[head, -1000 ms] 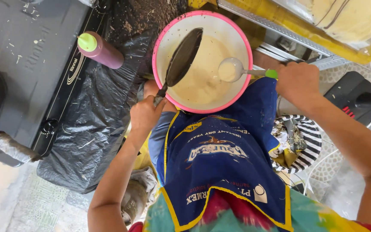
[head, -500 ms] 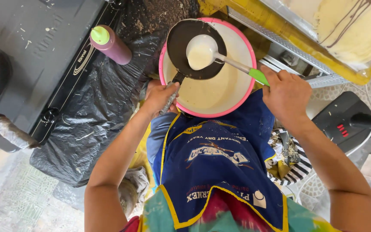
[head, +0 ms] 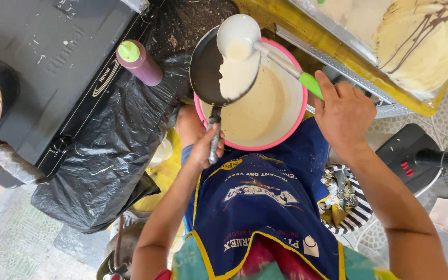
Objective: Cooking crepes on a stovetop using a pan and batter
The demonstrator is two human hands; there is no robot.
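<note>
Risk, judged: the small dark pan (head: 219,70) is tilted over the pink-rimmed batter bowl (head: 292,127), and the batter (head: 237,78) already streaks down its face. If the tilt steepens or the ladle empties too fast, batter would run past the pan's lower lip; most would land back in the bowl, but a shift of the pan toward its left edge would put drips on the black plastic sheet (head: 115,155) left of the bowl. A slack hold on the thin handle could let the pan roll.

Left hand (head: 206,148): fully closed around the pan's metal handle (head: 213,137), just below the bowl's near-left rim; pan held above the bowl's left half.

Right hand (head: 344,114): fingers curled shut on the green grip of the white ladle (head: 238,36), right of the bowl; ladle cup rests over the pan's upper edge, pouring.

Beyond the bowl's left: purple squeeze bottle (head: 138,62) with green cap, then a dark stove (head: 53,67).
</note>
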